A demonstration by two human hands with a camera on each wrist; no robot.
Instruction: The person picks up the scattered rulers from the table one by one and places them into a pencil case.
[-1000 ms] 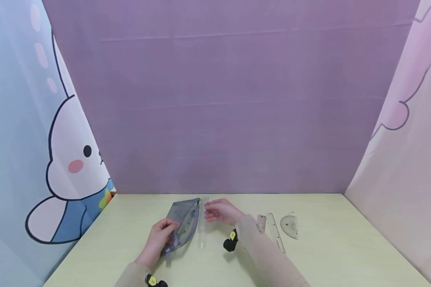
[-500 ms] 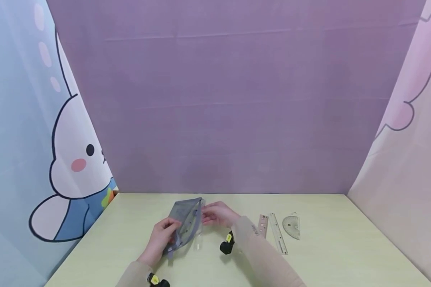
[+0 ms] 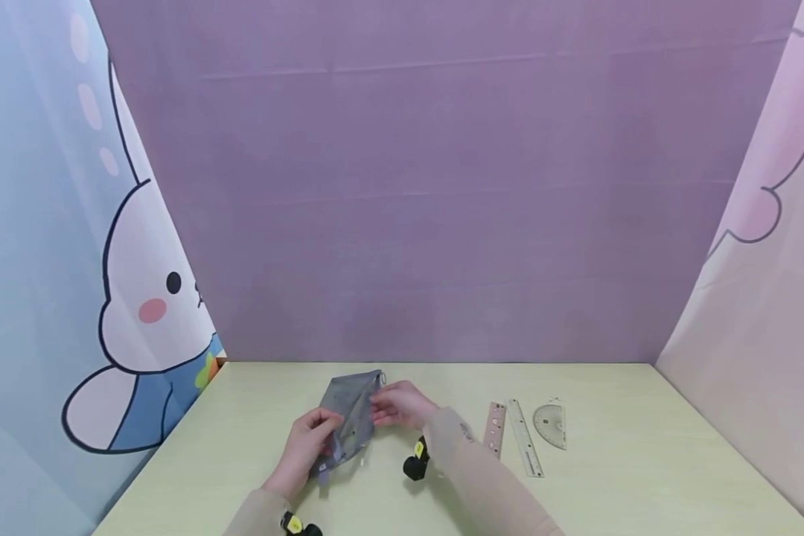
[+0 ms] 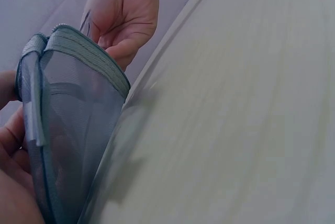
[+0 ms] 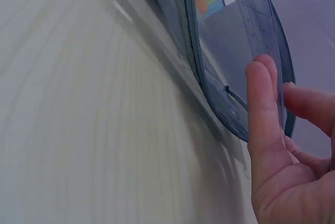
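My left hand [image 3: 308, 444] grips the near end of a grey mesh zipper pouch [image 3: 350, 394] and holds it tilted above the table. The pouch's zipped edge [image 4: 86, 46] stands apart, its mouth facing right. At that mouth my right hand [image 3: 402, 404] pinches a clear ruler [image 5: 251, 17] between thumb and fingers. Most of the ruler lies inside the opening, seen in the right wrist view. In the head view the ruler is largely hidden by the mesh and fingers.
Right of my right forearm lie a pink ruler [image 3: 494, 430], a clear ruler with holes [image 3: 525, 439] and a clear protractor [image 3: 551, 426], flat on the pale table [image 3: 643, 461]. A purple curtain [image 3: 429, 223] rises behind the table's back edge.
My right hand has moved left with the clear ruler, from beside the pouch into its mouth. My left hand keeps its grip on the pouch.
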